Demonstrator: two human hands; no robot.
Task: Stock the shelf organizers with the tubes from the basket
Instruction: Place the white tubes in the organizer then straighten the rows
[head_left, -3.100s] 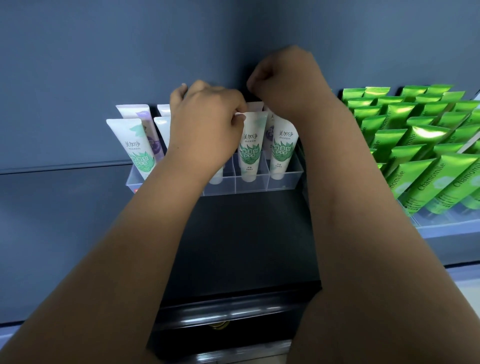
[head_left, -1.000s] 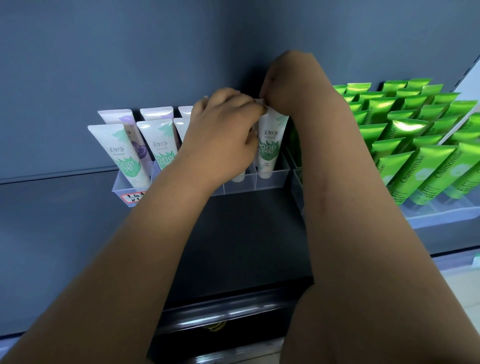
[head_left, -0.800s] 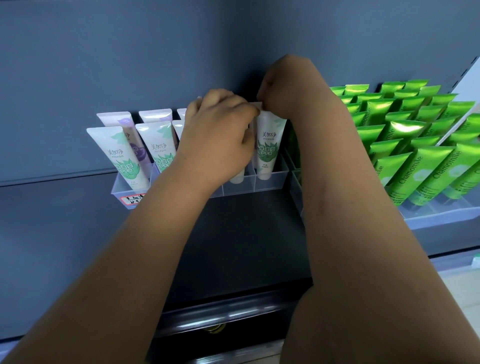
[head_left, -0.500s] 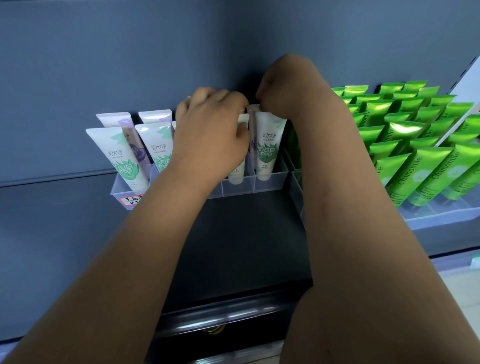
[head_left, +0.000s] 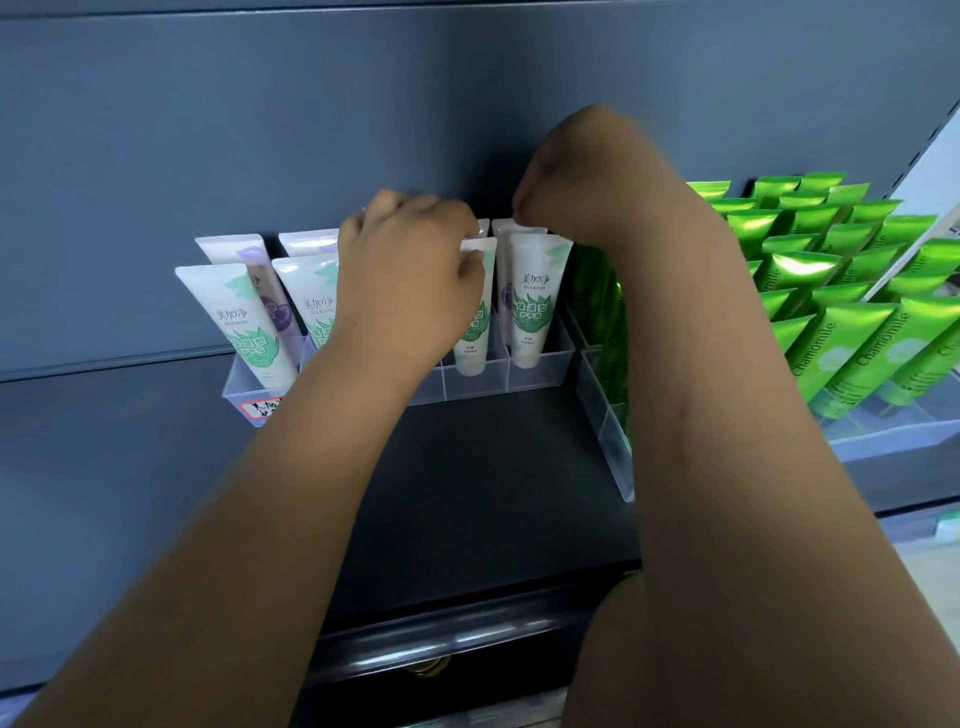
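While the left hand (head_left: 410, 280) pinches the top of a white tube (head_left: 474, 338) standing in the clear organizer (head_left: 540, 371), the right hand (head_left: 566, 176) curls its fingers (head_left: 527, 202) over a rear tube (head_left: 505, 228); whether they grip is unclear.

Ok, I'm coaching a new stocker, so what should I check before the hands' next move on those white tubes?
1. Left hand pinches the leaf-print tube by its top: ok.
2. That tube stands in a clear organizer compartment: ok.
3. Right hand grips the rear tube: cannot tell, fingers hidden.
4. End tube upright and seated: ok.
5. Free compartments left: cannot tell, left forearm hides some.
6. Basket within reach: cannot tell, out of view.
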